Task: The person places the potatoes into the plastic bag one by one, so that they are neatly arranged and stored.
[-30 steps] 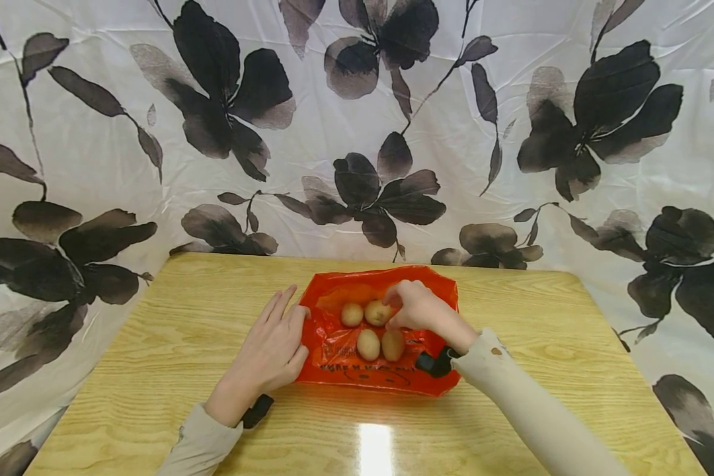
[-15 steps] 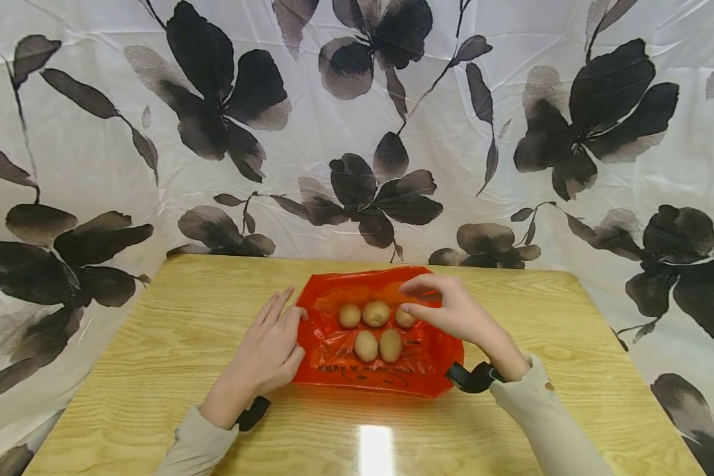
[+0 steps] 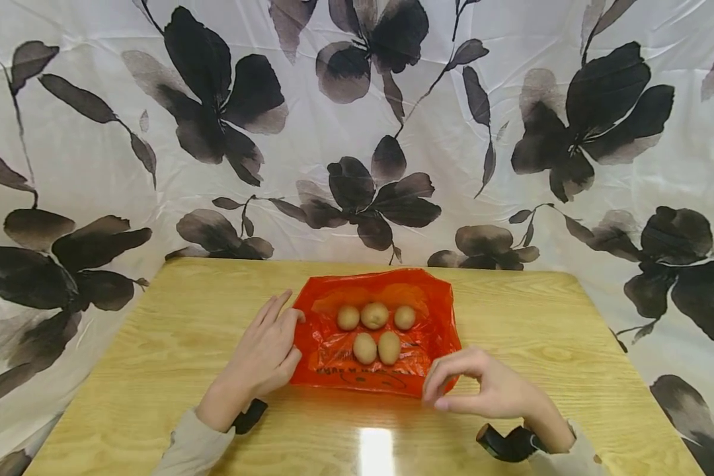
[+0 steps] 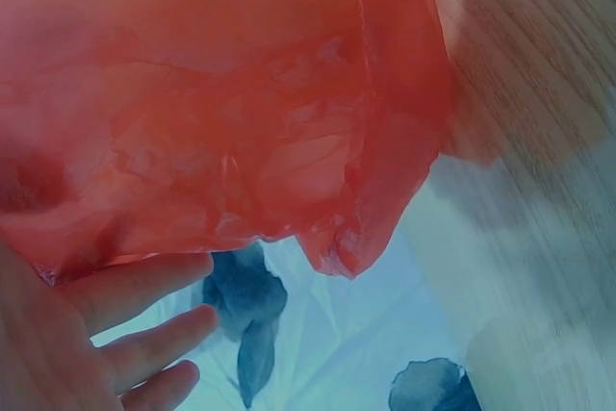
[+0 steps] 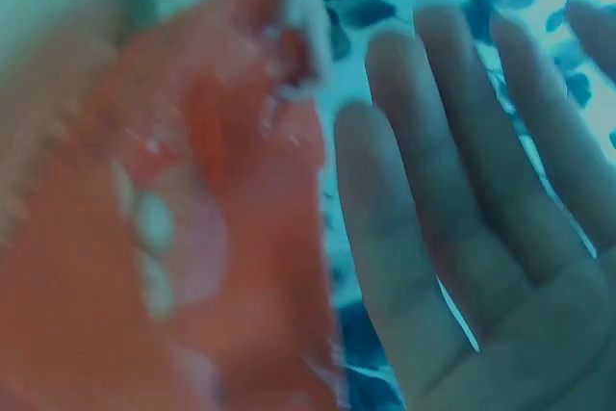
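An orange-red plastic bag [image 3: 327, 350] lies spread on the table with its mouth wide. Several small tan potatoes [image 3: 374, 316] sit inside it, three in a far row and two nearer. At the bag's left side my left hand [image 3: 258, 357] holds the edge, its index finger bent over the rim and the other fingers outstretched. In the left wrist view the bag [image 4: 231, 132] partly hides that hand. Near the bag's front right corner hovers my right hand [image 3: 488, 387], holding nothing; the right wrist view shows its fingers [image 5: 385, 228] loose and spread.
The pale wooden table [image 3: 214, 297] extends around the bag. Behind it hangs a white cloth [image 3: 309, 112] with dark flowers. A black strap [image 3: 506, 441] circles the right wrist, and another black strap [image 3: 250, 416] the left.
My right hand has let go of a potato at the far row's right end, then drawn back toward the front right, out of the bag. The left hand has stayed at the bag's edge.
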The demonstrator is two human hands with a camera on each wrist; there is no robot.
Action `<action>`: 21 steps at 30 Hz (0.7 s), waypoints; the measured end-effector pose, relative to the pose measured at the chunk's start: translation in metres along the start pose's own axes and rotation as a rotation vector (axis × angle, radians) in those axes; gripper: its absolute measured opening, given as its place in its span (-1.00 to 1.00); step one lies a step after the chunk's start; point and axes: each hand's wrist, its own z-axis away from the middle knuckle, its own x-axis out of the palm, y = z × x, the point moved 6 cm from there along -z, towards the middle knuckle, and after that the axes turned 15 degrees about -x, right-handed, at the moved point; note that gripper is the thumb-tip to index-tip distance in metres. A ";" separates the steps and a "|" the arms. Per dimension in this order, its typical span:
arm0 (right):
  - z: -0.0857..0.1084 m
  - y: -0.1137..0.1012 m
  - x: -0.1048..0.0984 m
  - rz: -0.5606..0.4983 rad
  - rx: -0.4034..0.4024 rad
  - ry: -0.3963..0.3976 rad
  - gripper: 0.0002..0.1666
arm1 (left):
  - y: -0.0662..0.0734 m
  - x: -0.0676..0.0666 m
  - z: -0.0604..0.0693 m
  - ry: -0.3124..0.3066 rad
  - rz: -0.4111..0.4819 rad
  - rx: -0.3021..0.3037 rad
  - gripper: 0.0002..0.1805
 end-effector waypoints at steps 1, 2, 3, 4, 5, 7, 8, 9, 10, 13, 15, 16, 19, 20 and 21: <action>0.004 0.001 0.008 -0.048 -0.006 -0.038 -0.69 | 0.000 0.000 0.000 0.001 0.006 -0.003 -0.66; 0.009 0.002 0.016 -0.088 0.001 -0.074 -0.71 | 0.000 -0.001 0.001 0.004 0.012 -0.004 -0.67; 0.013 0.004 0.023 -0.112 0.011 -0.111 -0.73 | 0.000 -0.001 0.001 0.007 0.018 -0.004 -0.67; 0.017 0.006 0.030 -0.130 0.024 -0.143 -0.75 | -0.001 -0.001 0.001 0.010 0.023 -0.003 -0.67; 0.021 0.008 0.035 -0.143 0.044 -0.166 -0.77 | -0.001 -0.002 0.001 0.011 0.029 -0.001 -0.67; 0.027 0.011 0.042 -0.144 0.079 -0.186 -0.79 | 0.000 -0.002 0.002 0.013 0.037 0.001 -0.67; 0.029 0.013 0.044 -0.132 0.084 -0.186 -0.79 | 0.000 -0.002 0.002 0.014 0.039 0.003 -0.67; 0.030 0.014 0.045 -0.126 0.089 -0.178 -0.79 | 0.000 -0.002 0.003 0.013 0.040 0.003 -0.67; 0.031 0.015 0.045 -0.121 0.093 -0.164 -0.78 | 0.000 -0.002 0.003 0.012 0.038 0.005 -0.67; 0.033 0.017 0.040 -0.108 0.082 -0.116 -0.77 | 0.001 -0.002 0.004 0.011 0.038 0.003 -0.65; 0.033 0.018 0.037 -0.099 0.080 -0.088 -0.75 | 0.001 -0.002 0.004 0.010 0.038 0.000 -0.64; 0.033 0.019 0.035 -0.087 0.078 -0.075 -0.75 | 0.001 -0.003 0.004 0.010 0.036 -0.001 -0.64; 0.032 0.021 0.029 -0.036 0.085 -0.036 -0.69 | 0.002 -0.004 0.005 0.008 0.036 -0.006 -0.63; 0.033 0.022 0.027 -0.026 0.095 -0.020 -0.67 | 0.002 -0.004 0.005 0.008 0.035 -0.007 -0.62; 0.033 0.023 0.025 -0.015 0.100 -0.006 -0.65 | 0.002 -0.004 0.005 0.008 0.034 -0.007 -0.61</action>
